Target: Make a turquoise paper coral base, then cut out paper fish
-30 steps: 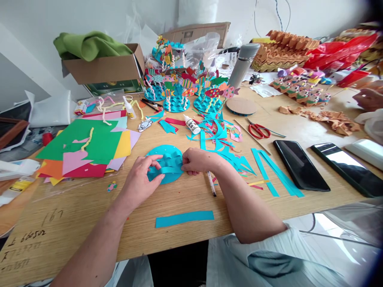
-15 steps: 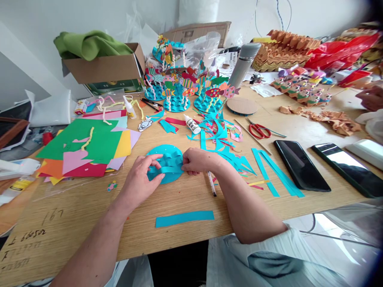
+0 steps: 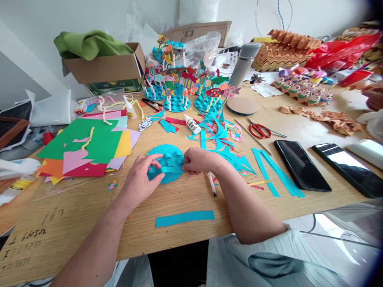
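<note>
A round blue paper disc (image 3: 167,149) lies flat on the table with raised, wavy blue strips across it. My left hand (image 3: 144,173) rests at its left edge, thumb and index finger spread apart over the front wavy strip. At the disc's right edge my right hand (image 3: 197,160) has its fingers closed in a pinch on the end of a blue paper strip (image 3: 171,170); the pinched end is hidden behind the fingers. A flat loose blue strip (image 3: 184,218) lies nearer to me. Close to my right wrist is a pen (image 3: 212,184).
Coloured paper sheets (image 3: 80,143) are stacked at left. Beyond the disc stand a glue bottle (image 3: 192,124), blue scraps (image 3: 218,129) and finished fish models (image 3: 179,93). To the right are red-handled scissors (image 3: 259,130), phones (image 3: 302,165) and a co-worker's hand (image 3: 374,99).
My right hand has shifted very slightly to the right with the strip end; my left hand keeps its place. The co-worker's hand at far right has moved.
</note>
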{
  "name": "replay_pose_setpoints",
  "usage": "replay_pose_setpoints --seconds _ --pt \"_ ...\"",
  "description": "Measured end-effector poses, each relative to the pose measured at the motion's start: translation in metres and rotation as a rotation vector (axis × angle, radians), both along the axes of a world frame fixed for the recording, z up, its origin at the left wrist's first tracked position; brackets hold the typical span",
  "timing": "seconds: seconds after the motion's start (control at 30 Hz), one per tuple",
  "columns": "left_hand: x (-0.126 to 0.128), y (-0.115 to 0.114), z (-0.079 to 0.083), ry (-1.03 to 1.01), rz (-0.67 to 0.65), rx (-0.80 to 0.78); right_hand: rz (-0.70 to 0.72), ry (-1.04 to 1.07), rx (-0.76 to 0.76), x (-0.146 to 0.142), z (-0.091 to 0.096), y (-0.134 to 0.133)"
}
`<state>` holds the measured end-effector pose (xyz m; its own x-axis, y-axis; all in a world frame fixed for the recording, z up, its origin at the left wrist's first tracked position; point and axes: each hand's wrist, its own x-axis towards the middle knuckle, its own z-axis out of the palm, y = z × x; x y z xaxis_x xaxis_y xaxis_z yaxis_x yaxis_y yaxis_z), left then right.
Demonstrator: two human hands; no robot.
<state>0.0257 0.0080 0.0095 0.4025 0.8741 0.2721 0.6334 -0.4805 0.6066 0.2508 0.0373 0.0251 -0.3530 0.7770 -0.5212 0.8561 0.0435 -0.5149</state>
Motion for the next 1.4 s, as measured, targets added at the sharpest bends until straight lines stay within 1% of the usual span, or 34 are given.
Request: replay_pose_setpoints --seconds 0.2,0.47,0.53,0.6,0.67,0.73,0.8,0.83,0.93,1.1,1.4 --pt "0.0 0.0 -0.001 0.003 -0.009 0.017 -0.014 -0.038 -0.023 -0.001 0.002 0.0" --pt "0.0 0.0 -0.001 0.054 -0.019 0.106 -0.021 -0.014 -0.06 0.0 0.004 -0.001" --pt "0.0 0.0 0.002 0.069 -0.03 0.177 -0.02 -0.015 -0.065 0.0 0.006 -0.002" --pt "0.003 -0.004 0.006 0.093 -0.037 0.294 -0.022 -0.028 -0.065 -0.001 0.009 -0.003" --pt "0.01 -0.014 0.011 0.133 -0.051 0.411 -0.022 -0.035 -0.062 -0.002 0.011 -0.004" --pt "0.021 -0.028 0.013 0.18 -0.114 0.48 -0.018 -0.034 -0.056 -0.002 0.012 -0.004" --pt "0.033 -0.043 0.012 0.227 -0.22 0.495 -0.018 -0.032 -0.049 -0.002 0.011 -0.004" --pt "0.039 -0.049 0.01 0.271 -0.244 0.502 -0.018 -0.029 -0.046 -0.002 0.011 -0.004" --pt "0.051 -0.061 0.001 0.413 -0.25 0.527 -0.012 -0.013 -0.042 -0.002 0.009 -0.003" --pt "0.056 -0.061 -0.009 0.542 -0.215 0.525 0.003 -0.027 -0.039 -0.001 0.008 -0.003" --pt "0.059 -0.057 -0.013 0.57 -0.178 0.506 0.034 -0.038 -0.029 -0.001 0.013 -0.004"
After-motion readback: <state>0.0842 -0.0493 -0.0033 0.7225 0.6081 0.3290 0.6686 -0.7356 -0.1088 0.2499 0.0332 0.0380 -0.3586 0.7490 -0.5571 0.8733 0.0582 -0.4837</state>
